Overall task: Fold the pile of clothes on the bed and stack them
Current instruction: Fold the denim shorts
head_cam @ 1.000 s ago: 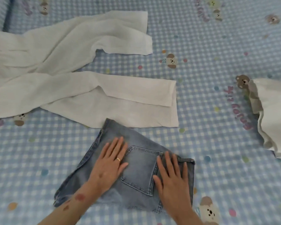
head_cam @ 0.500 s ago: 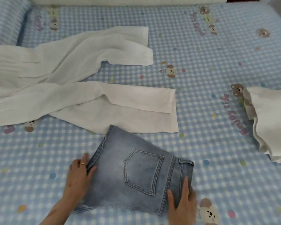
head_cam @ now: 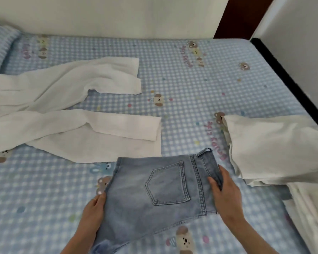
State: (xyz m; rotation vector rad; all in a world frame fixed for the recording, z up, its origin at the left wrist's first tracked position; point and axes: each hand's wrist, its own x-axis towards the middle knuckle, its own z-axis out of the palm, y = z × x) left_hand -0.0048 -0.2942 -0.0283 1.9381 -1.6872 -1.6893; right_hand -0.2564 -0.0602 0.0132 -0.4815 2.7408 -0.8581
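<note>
Hands (head_cam: 226, 196) gripping folded jeans (head_cam: 160, 189), between white garment (head_cam: 66, 116) and folded whites (head_cam: 275, 149)

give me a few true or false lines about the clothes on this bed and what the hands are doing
1. Both hands hold the folded denim shorts. True: left hand at one edge, right hand at the other.
2. The shorts show a back pocket. True.
3. The white trousers are folded. False: they lie spread out.
4. The folded white garment lies left of the shorts. False: right.
5. The bedsheet is plain white. False: blue check with bears.
</note>
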